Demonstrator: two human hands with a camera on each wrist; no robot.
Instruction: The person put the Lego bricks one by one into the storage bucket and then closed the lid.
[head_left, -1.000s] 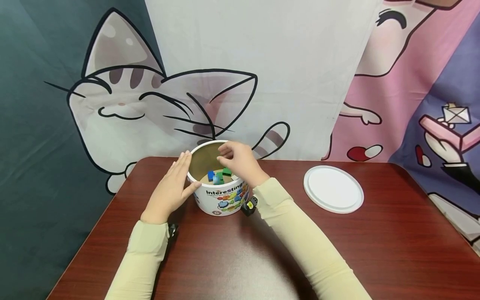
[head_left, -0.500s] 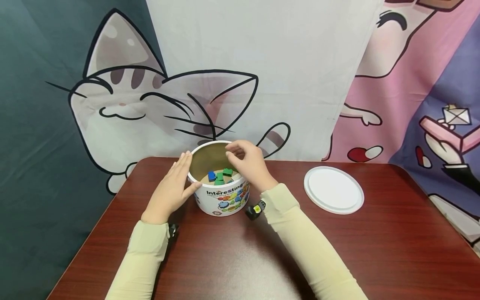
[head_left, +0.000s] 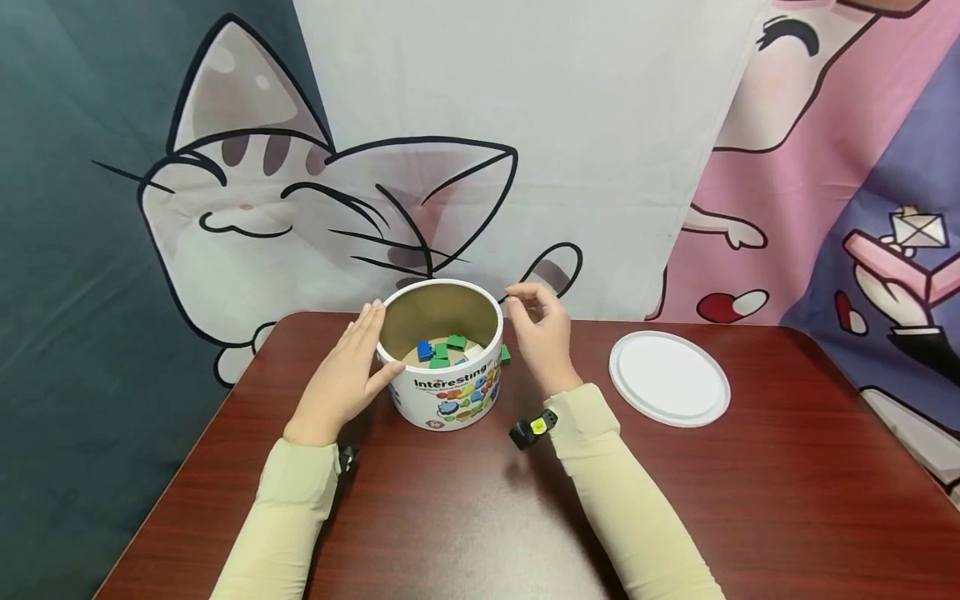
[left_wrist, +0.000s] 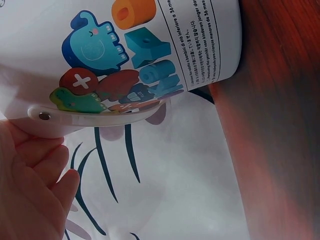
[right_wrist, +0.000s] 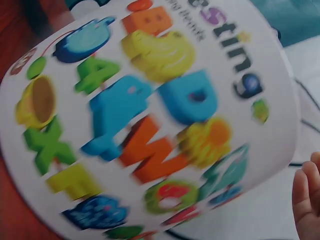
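A white plastic bucket [head_left: 446, 398] with printed toy pictures stands upright on the table, its top uncovered. Inside, at the bottom, lie a blue brick [head_left: 424, 350], several green bricks [head_left: 456, 342] and a whitish one [head_left: 474, 352]. My left hand [head_left: 337, 383] rests against the bucket's left side and rim, fingers extended; the left wrist view shows its fingers [left_wrist: 52, 165] at the rim. My right hand [head_left: 543, 342] is just right of the bucket, loosely curled, with nothing visible in it. Another green brick [head_left: 505, 354] shows past the bucket's right side, near that hand.
A round white lid [head_left: 670, 379] lies flat on the brown table [head_left: 450, 517], to the right. Behind the table's far edge hangs a curtain [head_left: 600, 125] printed with cartoon animals.
My right hand has moved from over the bucket's opening to the right, outside the rim. The green brick beside the bucket has come into view. The left hand has stayed put.
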